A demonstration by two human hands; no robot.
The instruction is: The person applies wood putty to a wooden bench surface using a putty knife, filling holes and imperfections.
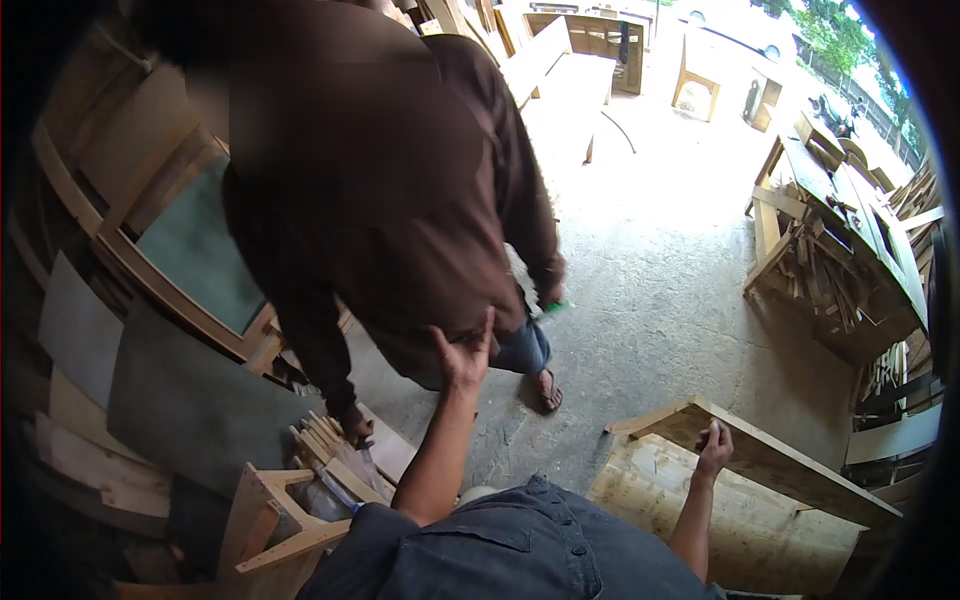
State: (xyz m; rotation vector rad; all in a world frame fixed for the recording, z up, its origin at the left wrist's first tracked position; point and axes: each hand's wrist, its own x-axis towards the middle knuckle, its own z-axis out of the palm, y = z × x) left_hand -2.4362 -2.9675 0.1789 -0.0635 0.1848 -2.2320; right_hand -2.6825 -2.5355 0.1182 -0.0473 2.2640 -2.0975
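Note:
My left hand point(464, 362) is raised with thumb and fingers spread, holding nothing. It overlaps the lower edge of the brown shirt point(400, 190) worn by a person close in front of me. My right hand point(714, 447) is closed, fingers curled together, in front of the edge board of a wooden piece point(780, 452) at my right side. I cannot tell what, if anything, is inside those fingers. This wooden piece has a broad pale panel point(720, 520) below the edge board.
The person's one hand point(357, 428) holds a tool near bundled wood strips point(325, 440); the other hand point(552, 294) has something green. A wooden frame point(285, 520) stands at lower left, sheets lean behind it. A workbench point(850, 240) with scraps stands right on the concrete floor point(660, 300).

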